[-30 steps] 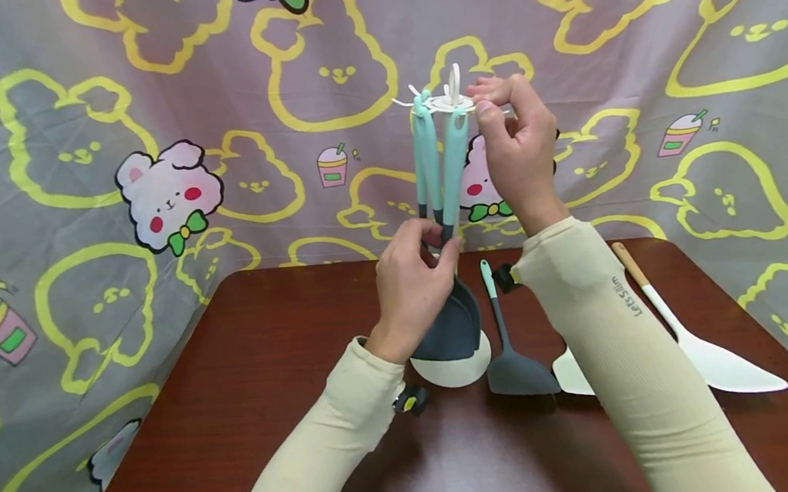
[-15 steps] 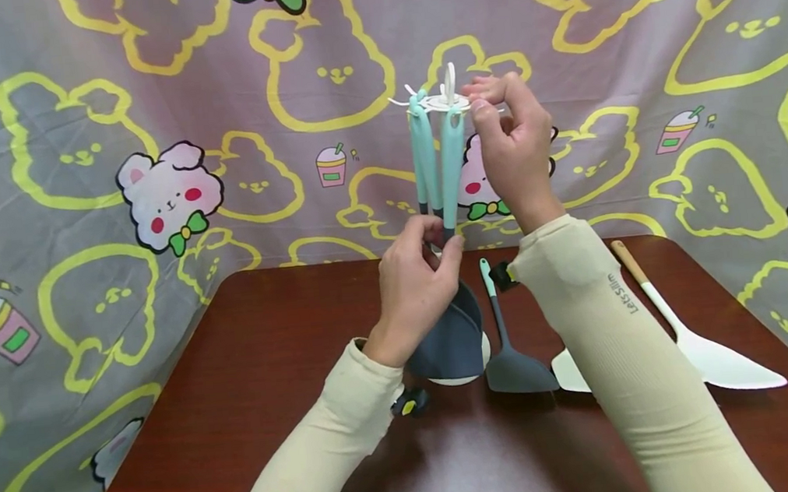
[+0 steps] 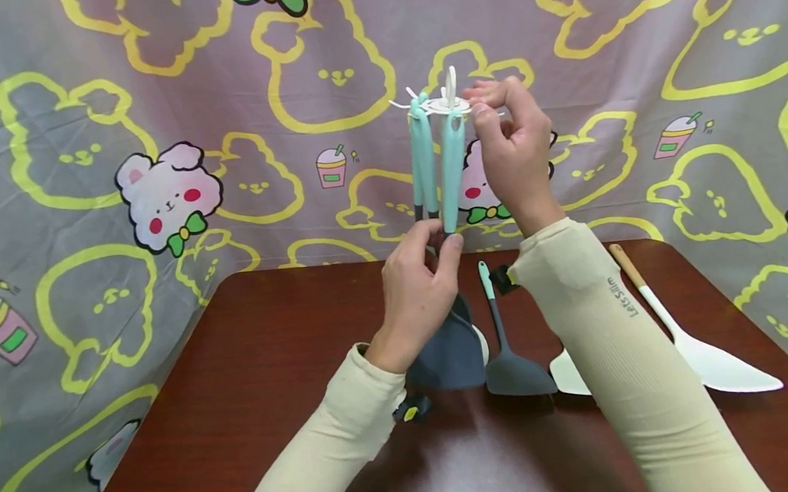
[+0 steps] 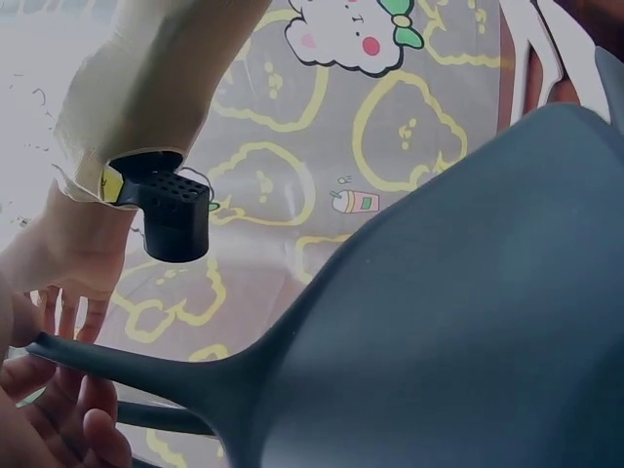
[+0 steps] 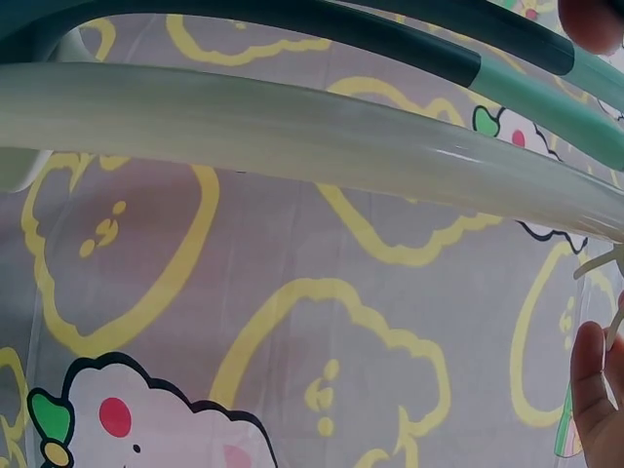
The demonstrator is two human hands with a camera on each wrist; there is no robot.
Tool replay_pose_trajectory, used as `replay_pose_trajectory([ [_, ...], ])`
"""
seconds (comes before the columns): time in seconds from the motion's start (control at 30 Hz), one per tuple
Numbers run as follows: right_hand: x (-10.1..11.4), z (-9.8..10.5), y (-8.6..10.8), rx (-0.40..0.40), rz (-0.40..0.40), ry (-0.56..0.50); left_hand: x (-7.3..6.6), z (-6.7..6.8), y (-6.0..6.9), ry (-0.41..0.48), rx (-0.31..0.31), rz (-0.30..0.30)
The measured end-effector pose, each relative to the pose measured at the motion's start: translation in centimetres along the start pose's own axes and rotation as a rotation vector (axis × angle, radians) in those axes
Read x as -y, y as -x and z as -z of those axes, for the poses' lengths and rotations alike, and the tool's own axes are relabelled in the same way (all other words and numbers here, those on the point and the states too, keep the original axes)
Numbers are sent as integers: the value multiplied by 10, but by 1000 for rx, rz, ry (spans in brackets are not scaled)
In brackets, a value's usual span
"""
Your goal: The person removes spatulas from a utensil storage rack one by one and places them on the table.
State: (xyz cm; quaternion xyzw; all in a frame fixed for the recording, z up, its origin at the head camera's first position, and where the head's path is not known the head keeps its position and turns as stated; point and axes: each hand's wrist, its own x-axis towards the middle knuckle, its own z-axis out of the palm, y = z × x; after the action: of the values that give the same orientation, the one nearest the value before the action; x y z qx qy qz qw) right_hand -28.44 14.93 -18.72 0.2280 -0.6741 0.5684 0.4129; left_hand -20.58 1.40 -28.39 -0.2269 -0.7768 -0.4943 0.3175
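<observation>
A white hook rack (image 3: 448, 105) stands over the table, with several mint-handled utensils (image 3: 453, 170) hanging around its pale post (image 5: 292, 127). My left hand (image 3: 415, 295) grips the dark neck of a utensil just below the handles. Below it, the broad dark utensil head (image 3: 446, 355) covers most of the rack's pale base; in the left wrist view that head (image 4: 439, 292) fills the right side. With thumb and fingers, my right hand (image 3: 519, 149) pinches the right edge of the rack's top, partly hiding the hooks there.
On the table (image 3: 269, 351), a dark spatula with a mint handle (image 3: 517, 372) lies right of the rack. Farther right are a pale utensil head (image 3: 570, 375), partly under the right sleeve, and a white turner with a wooden end (image 3: 728, 361). A patterned cloth (image 3: 320, 49) hangs behind.
The dark utensil head has swung a little lower and now hides more of the pale base. The hanging handles have shifted slightly. Both hands keep their hold, nearly in place.
</observation>
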Motion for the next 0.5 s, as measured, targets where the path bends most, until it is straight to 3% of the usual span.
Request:
replay_pose_trajectory([
  [0.5, -1, -1, 0, -8, 15, 8, 3, 5, -1, 2, 26, 21],
])
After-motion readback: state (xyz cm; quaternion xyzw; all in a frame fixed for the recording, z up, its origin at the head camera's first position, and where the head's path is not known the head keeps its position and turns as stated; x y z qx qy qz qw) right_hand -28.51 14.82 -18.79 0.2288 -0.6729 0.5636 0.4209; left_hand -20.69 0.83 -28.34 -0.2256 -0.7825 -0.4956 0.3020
